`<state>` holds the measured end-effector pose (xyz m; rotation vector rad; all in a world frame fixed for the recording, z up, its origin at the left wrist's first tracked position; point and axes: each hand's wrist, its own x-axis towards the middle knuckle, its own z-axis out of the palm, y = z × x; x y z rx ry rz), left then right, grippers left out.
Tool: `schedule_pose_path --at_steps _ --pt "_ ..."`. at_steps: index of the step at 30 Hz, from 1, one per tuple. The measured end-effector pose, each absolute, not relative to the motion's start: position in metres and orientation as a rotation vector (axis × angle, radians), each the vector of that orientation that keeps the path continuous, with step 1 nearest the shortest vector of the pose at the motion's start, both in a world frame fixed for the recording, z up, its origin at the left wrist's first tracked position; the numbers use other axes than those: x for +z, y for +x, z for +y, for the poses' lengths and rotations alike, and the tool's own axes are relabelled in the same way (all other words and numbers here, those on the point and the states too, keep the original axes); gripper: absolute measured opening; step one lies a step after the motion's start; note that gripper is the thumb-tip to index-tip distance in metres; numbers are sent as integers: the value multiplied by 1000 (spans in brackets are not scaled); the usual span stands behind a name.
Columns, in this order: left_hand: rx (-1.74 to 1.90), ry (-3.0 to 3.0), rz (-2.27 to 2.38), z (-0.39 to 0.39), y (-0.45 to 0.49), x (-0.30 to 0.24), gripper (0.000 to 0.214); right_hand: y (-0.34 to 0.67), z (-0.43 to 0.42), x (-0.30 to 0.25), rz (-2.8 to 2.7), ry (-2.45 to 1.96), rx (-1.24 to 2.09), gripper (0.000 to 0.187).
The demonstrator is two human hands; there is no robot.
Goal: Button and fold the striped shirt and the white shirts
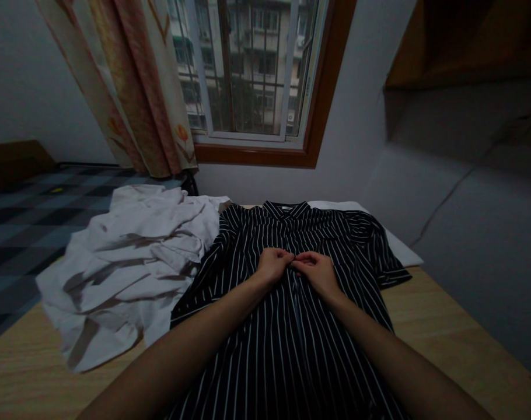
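Note:
A black shirt with white stripes (265,350) lies spread front side up, its collar at the far end. Both hands meet over the middle of its front, fingertips almost touching. My left hand (274,263) pinches the fabric at the front opening from the left. From the right, my right hand (315,271) pinches the same spot with thumb and forefinger. Any button between the fingertips is too small to make out. Below the hands the front edges hang slightly apart.
Crumpled white cloth (138,268) is heaped left of the shirt on the wooden table (458,326). A flat white sheet (401,248) lies partly under the right sleeve. Behind stand a wall and a barred window (248,76) with a curtain (138,87). A checked bed (42,216) is at left.

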<state>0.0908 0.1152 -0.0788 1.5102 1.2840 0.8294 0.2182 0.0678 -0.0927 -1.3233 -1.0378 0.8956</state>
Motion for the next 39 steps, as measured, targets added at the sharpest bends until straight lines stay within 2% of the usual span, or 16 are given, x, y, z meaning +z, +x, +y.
schedule_pose_path --at_steps 4,12,17,20,23,25,27,29,30,32,34,36,39 --pt "847 1524 1233 117 93 -84 15 219 70 -89 -950 -1298 1009 21" --pt "741 1783 1175 121 88 -83 7 225 69 -82 -1014 -1314 1139 11" --pt "726 1939 1180 111 84 -78 21 229 69 -83 -945 -1314 1157 15" --pt "792 1997 1282 112 72 -54 24 255 75 -69 -983 -1382 894 19" --pt "858 2135 1543 133 42 -7 21 309 87 -42 -1138 -1511 341 27" --pt "799 2305 1779 154 14 24 31 351 100 -27 -1226 -1675 20 43" --pt "671 2451 2047 177 -13 43 47 387 113 -22 -1275 -1866 -88 65" --pt "399 2495 2218 195 -35 44 58 410 125 -29 -1368 -2004 -36 74" --pt "234 2486 2233 201 -43 40 57 416 129 -35 -1435 -2064 21 71" --pt "-1 2462 2184 210 -53 27 43 421 137 -48 -1565 -2184 129 50" --pt "0 2510 2156 217 -58 19 30 421 144 -54 -1619 -2268 182 29" --pt "124 2562 2175 224 -61 19 31 423 150 -50 -1581 -2278 176 20" --pt "127 2502 2141 235 -62 26 48 428 158 -28 -1452 -2213 65 22"
